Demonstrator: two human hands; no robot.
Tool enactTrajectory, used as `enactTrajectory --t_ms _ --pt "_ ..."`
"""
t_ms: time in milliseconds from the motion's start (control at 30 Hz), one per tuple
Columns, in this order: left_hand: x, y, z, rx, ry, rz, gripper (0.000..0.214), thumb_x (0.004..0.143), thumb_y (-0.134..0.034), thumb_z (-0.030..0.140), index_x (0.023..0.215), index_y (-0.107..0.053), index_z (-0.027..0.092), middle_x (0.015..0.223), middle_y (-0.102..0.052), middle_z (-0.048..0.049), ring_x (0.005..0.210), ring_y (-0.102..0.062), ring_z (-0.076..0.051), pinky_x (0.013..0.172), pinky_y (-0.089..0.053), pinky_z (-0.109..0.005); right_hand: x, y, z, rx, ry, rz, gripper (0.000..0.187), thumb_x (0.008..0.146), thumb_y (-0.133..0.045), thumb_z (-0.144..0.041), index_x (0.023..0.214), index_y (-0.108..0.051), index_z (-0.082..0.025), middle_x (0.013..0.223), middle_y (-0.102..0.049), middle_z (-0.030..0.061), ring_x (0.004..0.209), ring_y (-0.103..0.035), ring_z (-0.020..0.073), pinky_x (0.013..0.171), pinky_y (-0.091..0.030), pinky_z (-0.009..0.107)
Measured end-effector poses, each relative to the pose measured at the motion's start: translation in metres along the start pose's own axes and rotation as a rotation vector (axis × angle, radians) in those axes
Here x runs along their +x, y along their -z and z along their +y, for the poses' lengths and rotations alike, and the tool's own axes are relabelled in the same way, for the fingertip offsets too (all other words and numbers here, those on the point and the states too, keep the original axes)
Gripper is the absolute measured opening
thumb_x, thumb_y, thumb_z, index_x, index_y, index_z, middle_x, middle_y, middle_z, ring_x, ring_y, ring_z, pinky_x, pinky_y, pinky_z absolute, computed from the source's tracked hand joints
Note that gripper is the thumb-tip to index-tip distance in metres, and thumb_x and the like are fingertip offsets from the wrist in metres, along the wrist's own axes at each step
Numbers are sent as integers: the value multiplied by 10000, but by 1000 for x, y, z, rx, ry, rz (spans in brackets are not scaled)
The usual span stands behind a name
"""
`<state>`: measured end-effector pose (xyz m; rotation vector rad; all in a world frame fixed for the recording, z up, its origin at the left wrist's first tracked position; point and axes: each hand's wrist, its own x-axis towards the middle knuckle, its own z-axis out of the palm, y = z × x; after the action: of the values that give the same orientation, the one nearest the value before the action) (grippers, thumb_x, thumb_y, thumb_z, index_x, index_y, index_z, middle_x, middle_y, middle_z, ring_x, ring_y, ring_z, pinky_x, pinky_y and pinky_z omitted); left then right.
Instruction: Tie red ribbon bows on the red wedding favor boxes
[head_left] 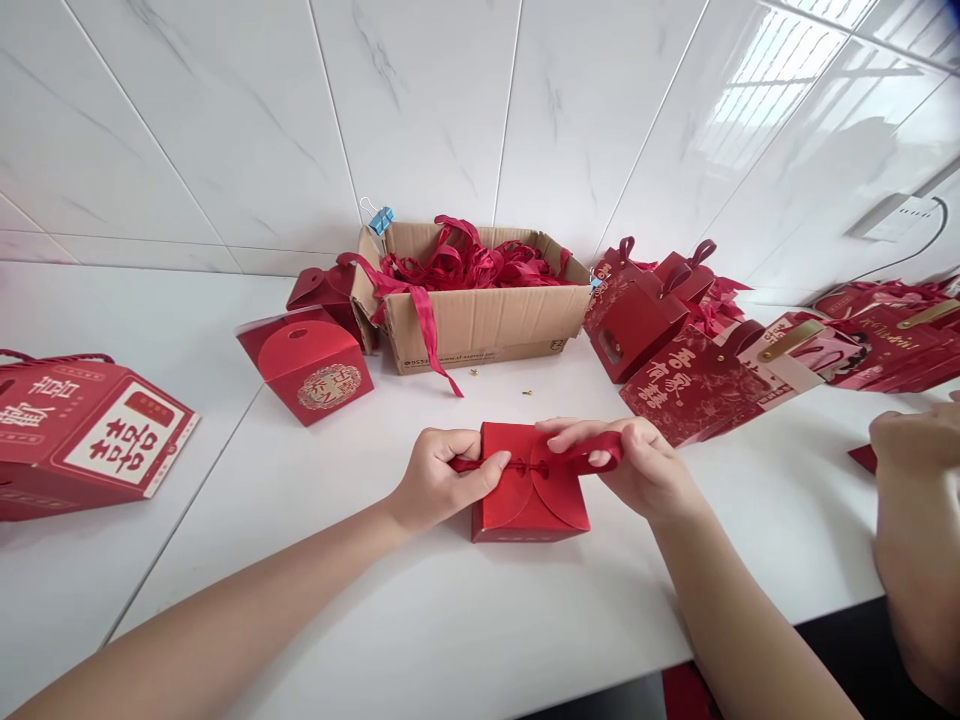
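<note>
Between my hands a small red gift box (531, 505) stands on the white table, its curved top flaps folded together. A dark red ribbon (600, 450) runs through the holes in the flaps. At the box's left side, my left hand (454, 480) is closed, with its thumb pressing the ribbon near the flaps. My right hand (637, 465) is closed on the ribbon's other part, which bends in a loop around its fingers at the box's right edge. The palm side of both hands is hidden.
A cardboard box (480, 325) full of red ribbons stands against the tiled wall (420, 110). Red gift boxes sit left (319, 375) and farther left (97, 440). Several more boxes (682, 385) are grouped at right. Two small brass pieces (527, 392) lie ahead. Another person's arm (919, 500) is at far right.
</note>
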<state>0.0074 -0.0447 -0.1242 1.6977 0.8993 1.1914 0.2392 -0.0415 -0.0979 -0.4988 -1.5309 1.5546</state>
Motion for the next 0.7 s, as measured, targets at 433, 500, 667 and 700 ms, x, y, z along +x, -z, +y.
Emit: enactTrajectory --t_ms 433,500,667,700 --pt "-1 0 1 29 -3 3 453 775 -566 206 552 -172 199 528 -169 62 484 -174 -58 438 -158 -237 2 -12 7 -44 -5 274 181 828 -669 -415 704 -750 -311 924 -697 17 871 -621 179 778 -505 363" --pt "-1 0 1 28 -10 1 449 779 -563 201 552 -176 199 527 -170 62 483 -175 -58 437 -159 -236 3 -13 7 -22 -13 293 254 827 -661 -444 634 -728 -292 912 -714 20 892 -627 192 756 -508 349" --pt "0 1 1 27 -15 -1 447 787 -561 201 551 -181 199 523 -178 63 480 -185 -57 435 -169 -232 2 -13 4 64 -36 238 282 852 -627 -447 634 -713 -288 1114 -715 1 1027 -642 211 829 -519 356" --pt "0 1 0 28 -12 -2 447 787 -561 204 551 -182 199 523 -181 63 480 -187 -57 436 -171 -232 1 -12 3 65 -39 224 255 862 -616 -440 679 -724 -297 1163 -698 -3 1094 -623 215 890 -507 373"
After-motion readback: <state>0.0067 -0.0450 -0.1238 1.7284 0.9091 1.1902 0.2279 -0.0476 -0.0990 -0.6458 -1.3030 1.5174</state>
